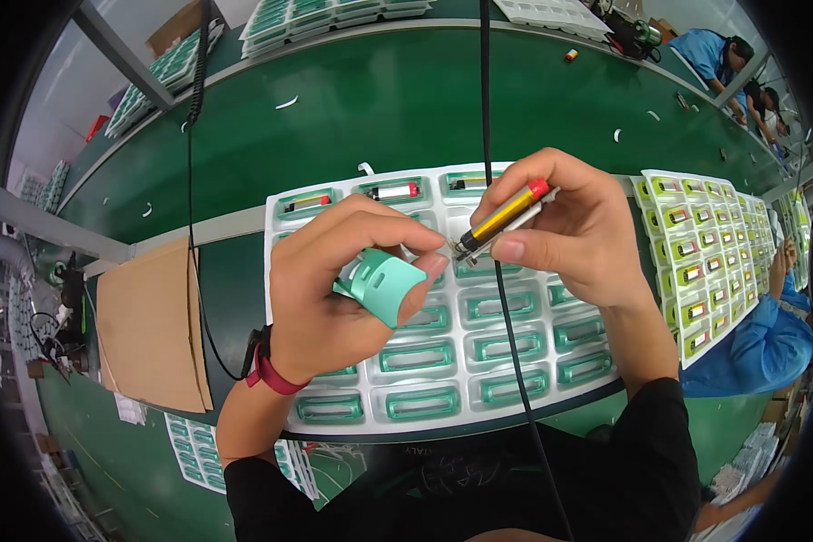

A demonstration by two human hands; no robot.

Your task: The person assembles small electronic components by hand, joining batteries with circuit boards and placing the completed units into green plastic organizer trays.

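Above a white moulded tray, both my hands are close together. My left hand is closed around a curved teal plastic shell; its thumb and forefinger reach to the battery's lower end. Between the thumb and fingers of my right hand is a yellow-and-black cylindrical battery with a red end, tilted, with a pale strip along its side. Small metal parts or wires show at its black end, too small to make out. Teal frames fill the tray's pockets, and several in the far row hold batteries.
A black cable hangs in front of the tray. Brown cardboard lies to the left. At right stands a tray of lime-green parts beside a person in blue. White scraps dot the green bench.
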